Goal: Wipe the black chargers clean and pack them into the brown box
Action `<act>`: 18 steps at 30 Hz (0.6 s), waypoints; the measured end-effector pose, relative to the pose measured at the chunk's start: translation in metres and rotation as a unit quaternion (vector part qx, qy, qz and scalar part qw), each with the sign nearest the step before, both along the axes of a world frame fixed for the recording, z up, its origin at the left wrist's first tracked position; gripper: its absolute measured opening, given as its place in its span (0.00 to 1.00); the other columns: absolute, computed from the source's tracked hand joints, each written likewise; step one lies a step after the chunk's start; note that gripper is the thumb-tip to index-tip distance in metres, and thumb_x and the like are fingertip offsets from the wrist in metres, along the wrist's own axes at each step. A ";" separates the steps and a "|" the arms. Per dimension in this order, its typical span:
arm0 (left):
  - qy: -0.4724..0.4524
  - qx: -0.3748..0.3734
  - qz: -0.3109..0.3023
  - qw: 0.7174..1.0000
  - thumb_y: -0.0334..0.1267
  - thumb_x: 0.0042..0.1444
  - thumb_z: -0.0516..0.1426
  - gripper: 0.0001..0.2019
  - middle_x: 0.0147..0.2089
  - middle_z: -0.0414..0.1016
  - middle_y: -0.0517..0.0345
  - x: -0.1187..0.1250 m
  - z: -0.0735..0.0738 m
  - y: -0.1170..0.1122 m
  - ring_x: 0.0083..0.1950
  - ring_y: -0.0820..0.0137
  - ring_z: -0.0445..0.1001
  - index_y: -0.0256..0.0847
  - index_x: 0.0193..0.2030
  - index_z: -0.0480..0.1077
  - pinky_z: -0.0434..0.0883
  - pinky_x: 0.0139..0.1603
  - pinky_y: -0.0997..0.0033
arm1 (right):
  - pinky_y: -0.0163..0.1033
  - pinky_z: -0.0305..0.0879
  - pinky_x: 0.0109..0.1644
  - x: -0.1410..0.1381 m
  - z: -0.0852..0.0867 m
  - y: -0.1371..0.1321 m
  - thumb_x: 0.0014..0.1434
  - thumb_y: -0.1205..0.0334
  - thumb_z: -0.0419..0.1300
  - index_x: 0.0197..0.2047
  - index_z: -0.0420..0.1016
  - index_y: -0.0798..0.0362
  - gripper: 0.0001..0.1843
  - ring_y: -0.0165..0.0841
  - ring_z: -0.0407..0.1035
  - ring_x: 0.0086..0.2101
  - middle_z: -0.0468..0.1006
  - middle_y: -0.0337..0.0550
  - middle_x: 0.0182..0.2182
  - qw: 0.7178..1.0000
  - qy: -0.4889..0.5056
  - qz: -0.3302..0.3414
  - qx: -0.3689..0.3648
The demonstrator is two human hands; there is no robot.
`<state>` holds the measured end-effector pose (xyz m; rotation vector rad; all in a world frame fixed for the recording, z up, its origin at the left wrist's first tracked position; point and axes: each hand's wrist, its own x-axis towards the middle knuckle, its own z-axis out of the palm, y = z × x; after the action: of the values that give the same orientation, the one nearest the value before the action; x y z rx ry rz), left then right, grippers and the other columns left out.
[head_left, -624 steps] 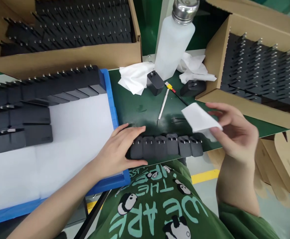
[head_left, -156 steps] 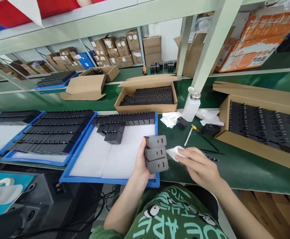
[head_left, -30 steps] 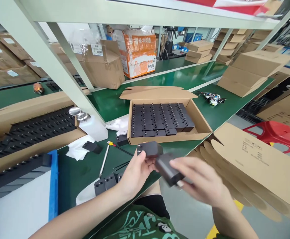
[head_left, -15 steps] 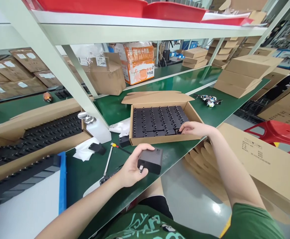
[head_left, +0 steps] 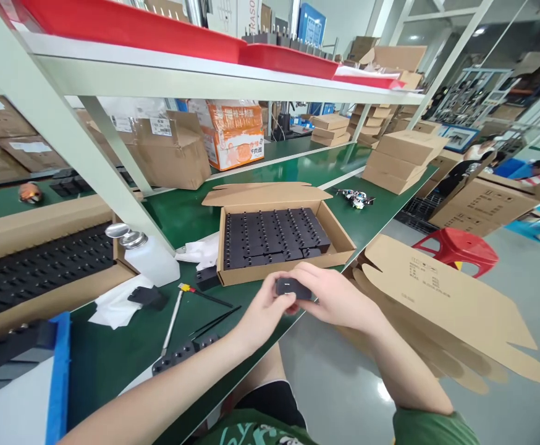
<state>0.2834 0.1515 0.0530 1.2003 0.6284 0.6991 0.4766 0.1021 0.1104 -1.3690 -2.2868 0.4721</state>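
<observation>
In front of my body, just off the near edge of the bench, both hands are on a black power adapter [head_left: 293, 287]. My left hand [head_left: 265, 309] grips it from the left, thumb at the near side. From the right, my right hand [head_left: 339, 295] closes over it, fingers along its top and far side. Its prongs are hidden. Just beyond the hands stands an open cardboard box [head_left: 256, 277], packed with rows of similar black adapters [head_left: 270, 230] whose small metal tips show. A space shows at the box's right end.
A white pump bottle [head_left: 154, 259], white cloth [head_left: 117, 307], yellow-tipped cable [head_left: 205, 293] and metal rod [head_left: 172, 322] lie to the left. A shelf post [head_left: 89, 148] rises behind them. Flat cardboard sheets [head_left: 455, 303] and a red stool [head_left: 459, 247] are at the right.
My right hand has left the box's near right corner and come to the adapter in my left hand. The adapter has been turned, and the view has shifted to the right.
</observation>
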 end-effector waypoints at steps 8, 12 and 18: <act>0.103 0.375 -0.102 0.916 0.42 0.60 0.61 0.09 0.52 0.75 0.51 0.059 0.009 0.071 0.61 0.59 0.68 0.41 0.45 0.75 0.58 0.68 0.50 | 0.43 0.68 0.44 0.108 -0.001 0.065 0.57 0.67 0.60 0.42 0.73 0.52 0.08 0.37 0.72 0.38 0.77 0.43 0.38 0.957 -0.143 -0.239 -0.086; 0.127 0.400 -0.101 0.902 0.43 0.66 0.55 0.12 0.49 0.75 0.53 0.080 0.007 0.080 0.52 0.62 0.74 0.36 0.46 0.73 0.73 0.54 0.54 | 0.36 0.69 0.34 0.117 -0.023 0.095 0.62 0.55 0.62 0.36 0.72 0.56 0.11 0.27 0.68 0.27 0.74 0.36 0.28 0.946 -0.167 -0.212 -0.177; 0.159 0.333 -0.041 0.929 0.39 0.65 0.52 0.15 0.56 0.75 0.54 0.028 0.034 0.088 0.64 0.58 0.67 0.30 0.34 0.74 0.68 0.58 0.56 | 0.41 0.68 0.38 0.130 -0.050 0.103 0.61 0.53 0.58 0.36 0.67 0.51 0.10 0.38 0.76 0.34 0.79 0.53 0.34 0.951 -0.134 -0.231 -0.156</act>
<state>0.3110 0.2392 0.0867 1.9885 0.6196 0.6722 0.6070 0.2054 0.0600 -2.1735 -2.0413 0.5288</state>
